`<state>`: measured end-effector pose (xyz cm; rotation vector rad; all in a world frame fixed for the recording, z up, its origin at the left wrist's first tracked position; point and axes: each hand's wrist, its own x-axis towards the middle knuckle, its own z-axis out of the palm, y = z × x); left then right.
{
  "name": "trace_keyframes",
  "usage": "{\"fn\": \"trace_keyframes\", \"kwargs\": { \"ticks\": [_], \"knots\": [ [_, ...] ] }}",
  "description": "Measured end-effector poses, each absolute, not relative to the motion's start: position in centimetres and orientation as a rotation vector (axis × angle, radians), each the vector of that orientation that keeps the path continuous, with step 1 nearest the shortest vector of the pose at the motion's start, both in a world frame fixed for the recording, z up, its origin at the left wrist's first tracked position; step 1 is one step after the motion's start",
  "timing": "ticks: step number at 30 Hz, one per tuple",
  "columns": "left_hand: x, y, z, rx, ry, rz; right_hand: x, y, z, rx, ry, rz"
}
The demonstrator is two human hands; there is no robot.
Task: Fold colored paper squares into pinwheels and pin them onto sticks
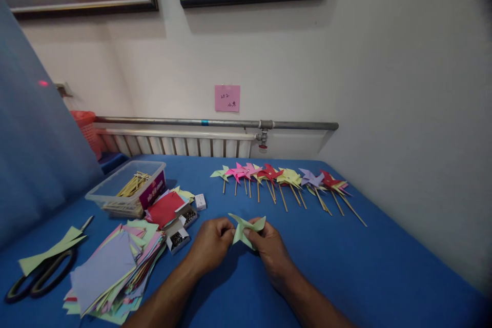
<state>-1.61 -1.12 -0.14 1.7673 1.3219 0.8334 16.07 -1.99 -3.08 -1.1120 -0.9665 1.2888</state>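
Observation:
A light green paper pinwheel (243, 227), its blades folded toward the centre, is held up over the blue table between my two hands. My right hand (268, 247) grips it with the thumb pressed on the middle of the paper. On the other side, my left hand (213, 240) has its fingers pinched together at the pinwheel's left edge. Whether a pin sits at the centre is hidden by the thumb. Just left of my left hand stand small open boxes of metal pins (178, 239).
Finished pinwheels on sticks (282, 178) lie in a row at the back. On the left are a stack of coloured paper (105, 265), black-handled scissors (52, 272) and a clear plastic box (115, 180) of wooden sticks. A wall borders the blue table (346, 266).

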Motion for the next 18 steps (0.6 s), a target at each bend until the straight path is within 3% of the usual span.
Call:
{"fn": "trace_keyframes", "kwargs": {
  "ticks": [18],
  "knots": [
    [-1.49,-1.08,-0.45,1.771,1.354,0.845,16.33,-1.68,-3.72,-1.137,-0.937,1.296]
  ]
}}
